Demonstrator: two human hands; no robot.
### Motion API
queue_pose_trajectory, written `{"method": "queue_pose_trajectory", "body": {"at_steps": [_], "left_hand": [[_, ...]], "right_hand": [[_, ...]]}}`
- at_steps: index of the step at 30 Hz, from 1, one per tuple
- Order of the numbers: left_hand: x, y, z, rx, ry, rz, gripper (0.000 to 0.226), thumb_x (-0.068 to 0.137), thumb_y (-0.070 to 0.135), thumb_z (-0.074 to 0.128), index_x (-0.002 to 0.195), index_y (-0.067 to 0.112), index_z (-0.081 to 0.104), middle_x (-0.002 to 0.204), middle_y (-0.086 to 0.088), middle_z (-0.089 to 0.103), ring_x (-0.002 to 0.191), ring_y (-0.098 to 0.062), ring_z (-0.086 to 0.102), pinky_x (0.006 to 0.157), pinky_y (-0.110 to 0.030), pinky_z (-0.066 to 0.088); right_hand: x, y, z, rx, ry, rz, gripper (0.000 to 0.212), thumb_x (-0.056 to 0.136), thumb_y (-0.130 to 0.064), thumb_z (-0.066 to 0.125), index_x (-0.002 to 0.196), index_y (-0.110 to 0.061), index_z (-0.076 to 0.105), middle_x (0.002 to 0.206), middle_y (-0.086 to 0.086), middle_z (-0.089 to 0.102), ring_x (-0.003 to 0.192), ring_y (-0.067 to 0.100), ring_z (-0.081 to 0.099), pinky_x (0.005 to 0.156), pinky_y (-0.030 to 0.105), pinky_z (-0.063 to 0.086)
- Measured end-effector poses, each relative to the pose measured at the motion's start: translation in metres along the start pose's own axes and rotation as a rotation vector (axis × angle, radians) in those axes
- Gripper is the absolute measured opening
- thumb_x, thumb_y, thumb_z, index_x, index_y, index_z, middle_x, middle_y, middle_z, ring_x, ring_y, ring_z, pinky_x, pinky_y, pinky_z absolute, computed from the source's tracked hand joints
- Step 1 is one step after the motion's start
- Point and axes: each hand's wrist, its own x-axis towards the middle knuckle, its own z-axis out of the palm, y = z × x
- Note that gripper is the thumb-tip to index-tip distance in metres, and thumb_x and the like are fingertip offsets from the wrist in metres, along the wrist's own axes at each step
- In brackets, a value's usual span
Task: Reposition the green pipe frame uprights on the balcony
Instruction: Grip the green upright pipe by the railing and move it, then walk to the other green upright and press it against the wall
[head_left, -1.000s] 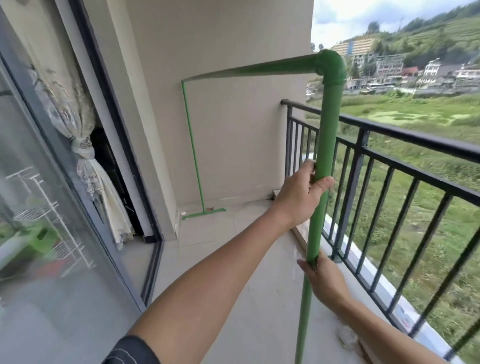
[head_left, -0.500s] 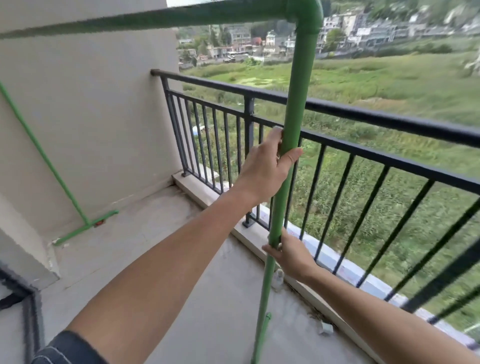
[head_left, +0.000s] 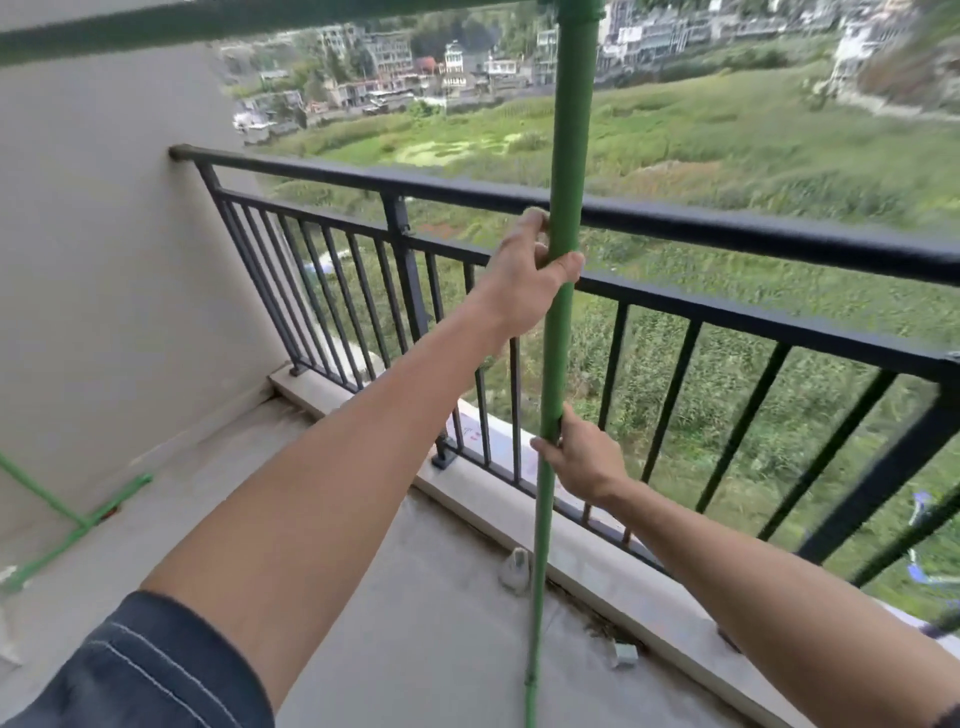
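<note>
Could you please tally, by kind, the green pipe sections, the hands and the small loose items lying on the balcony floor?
Green pipe sections: 4 (near upright, overhead crossbar, far upright, far floor foot)
Hands: 2 (left hand, right hand), both gripping the near upright
Small pale floor items: 2 (white fitting, grey block)
Total: 8

You see a bright green upright (head_left: 563, 322) at centre frame and a darker green crossbar (head_left: 156, 28) along the top edge. The railing (head_left: 727, 228) across the middle is black, the wall (head_left: 93, 260) at left off-white, the floor (head_left: 415, 597) below pale grey. Your sleeve (head_left: 145, 670) at lower left is dark blue with pale stitching.
</note>
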Motion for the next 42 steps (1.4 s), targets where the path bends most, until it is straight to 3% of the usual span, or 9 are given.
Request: {"method": "queue_pose_trajectory", "body": {"at_steps": [9,16,23,26,28,32,35,37,42], "left_hand": [[0.066,-0.006,0.013,0.016,0.075,-0.004,0.017,0.092,0.022,0.053,0.107,0.019,0.045,0.104,-0.017,0.068,0.099,-0.028,0.067,0.092,-0.049,0.053],[0.053,-0.022,0.009,-0.018,0.078,0.075,0.019,0.093,0.023,0.053,0.106,0.016,0.043,0.097,-0.013,0.066,0.092,-0.027,0.068,0.084,-0.047,0.057],[-0.004,-0.036,-0.007,0.038,-0.043,0.020,0.014,0.095,0.029,0.047,0.101,0.018,0.051,0.097,-0.011,0.066,0.089,-0.025,0.067,0.075,-0.037,0.053],[-0.053,-0.054,-0.041,0.025,-0.106,-0.073,0.020,0.096,0.026,0.048,0.102,0.009,0.055,0.095,-0.017,0.070,0.084,-0.026,0.069,0.064,-0.021,0.049],[-0.099,-0.076,-0.074,0.046,-0.130,-0.139,0.020,0.094,0.026,0.051,0.102,0.010,0.058,0.096,-0.017,0.071,0.086,-0.025,0.069,0.064,-0.019,0.051],[-0.213,-0.142,-0.147,0.060,-0.048,-0.348,0.014,0.091,0.027,0.056,0.098,0.015,0.061,0.095,-0.013,0.071,0.082,-0.019,0.069,0.069,-0.018,0.050],[-0.315,-0.196,-0.199,-0.002,0.107,-0.599,0.011,0.092,0.024,0.056,0.097,0.016,0.062,0.090,-0.009,0.073,0.079,-0.015,0.068,0.072,-0.028,0.050],[-0.388,-0.228,-0.227,-0.040,0.249,-0.788,0.014,0.093,0.022,0.055,0.100,0.013,0.063,0.088,-0.009,0.073,0.082,-0.023,0.070,0.071,-0.033,0.050],[-0.533,-0.275,-0.272,-0.113,0.678,-1.127,0.015,0.092,0.011,0.054,0.099,-0.002,0.059,0.086,-0.025,0.070,0.071,-0.030,0.064,0.062,-0.030,0.043]], "right_hand": [[0.060,0.024,-0.017,-0.058,0.013,-0.087,0.027,0.092,-0.039,0.058,0.102,-0.016,0.047,0.088,0.001,0.071,0.073,0.020,0.071,0.062,0.040,0.062],[0.054,0.035,-0.004,-0.164,-0.011,-0.156,0.033,0.093,-0.047,0.051,0.107,-0.019,0.044,0.089,-0.001,0.073,0.072,0.023,0.070,0.061,0.045,0.060],[0.015,0.038,0.023,-0.205,-0.080,0.010,0.032,0.096,-0.046,0.043,0.113,-0.018,0.046,0.086,0.002,0.070,0.068,0.023,0.067,0.064,0.046,0.059],[-0.011,0.033,0.036,-0.290,-0.134,0.084,0.040,0.095,-0.043,0.048,0.124,-0.016,0.049,0.094,0.004,0.071,0.082,0.026,0.068,0.072,0.045,0.059],[-0.039,0.020,0.049,-0.222,-0.189,0.070,0.032,0.094,-0.041,0.052,0.115,-0.019,0.061,0.097,-0.002,0.072,0.087,0.024,0.068,0.078,0.041,0.057],[-0.093,-0.024,0.094,0.031,-0.309,0.042,0.019,0.091,-0.033,0.061,0.102,-0.021,0.070,0.085,-0.005,0.074,0.075,0.009,0.070,0.076,0.035,0.059],[-0.120,-0.056,0.137,0.178,-0.386,0.041,0.013,0.090,-0.028,0.065,0.097,-0.018,0.070,0.076,-0.005,0.073,0.064,0.005,0.072,0.064,0.026,0.056],[-0.133,-0.078,0.160,0.244,-0.424,0.033,0.007,0.090,-0.026,0.065,0.094,-0.021,0.069,0.081,-0.001,0.075,0.067,0.009,0.074,0.062,0.027,0.053],[-0.135,-0.122,0.207,0.297,-0.544,0.056,0.007,0.092,-0.021,0.063,0.096,-0.020,0.069,0.085,0.003,0.076,0.072,0.012,0.074,0.059,0.027,0.051]]}}
